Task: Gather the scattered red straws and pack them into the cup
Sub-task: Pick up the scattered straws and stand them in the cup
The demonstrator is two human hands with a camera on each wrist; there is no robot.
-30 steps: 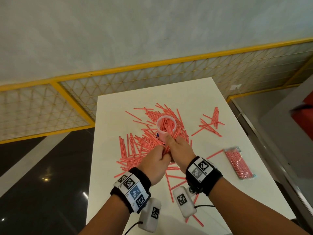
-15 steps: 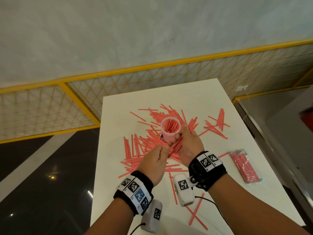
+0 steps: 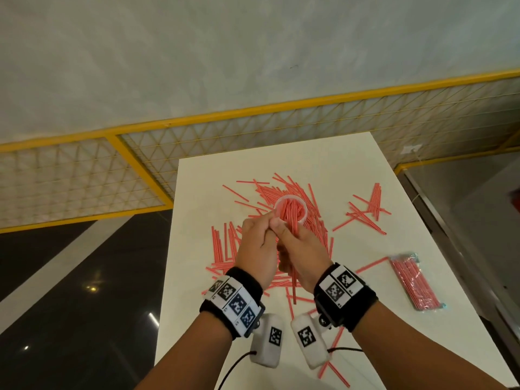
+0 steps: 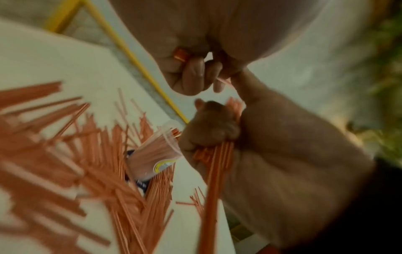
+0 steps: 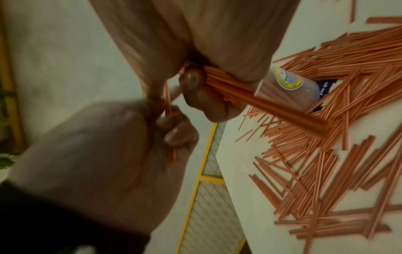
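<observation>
A clear plastic cup (image 3: 289, 208) partly filled with red straws stands amid a heap of scattered red straws (image 3: 225, 246) on the white table (image 3: 337, 164). My right hand (image 3: 284, 232), just in front of the cup, grips a bundle of straws (image 5: 239, 89) that sticks out below the fist (image 3: 294, 280). My left hand (image 3: 268, 222) touches the right one and pinches a single straw (image 5: 168, 101) between thumb and fingers. From the left wrist, the cup (image 4: 156, 154) stands just beyond the right hand's fist (image 4: 213, 127).
A second small cluster of straws (image 3: 365, 212) lies at the right of the table. A sealed plastic pack of straws (image 3: 413, 282) lies near the right edge. A yellow-framed mesh fence (image 3: 140, 175) stands behind the table. Dark floor lies to the left.
My left hand has risen from the heap to meet the right hand near the cup's rim. The right hand has left the cup's side and holds its bundle more upright.
</observation>
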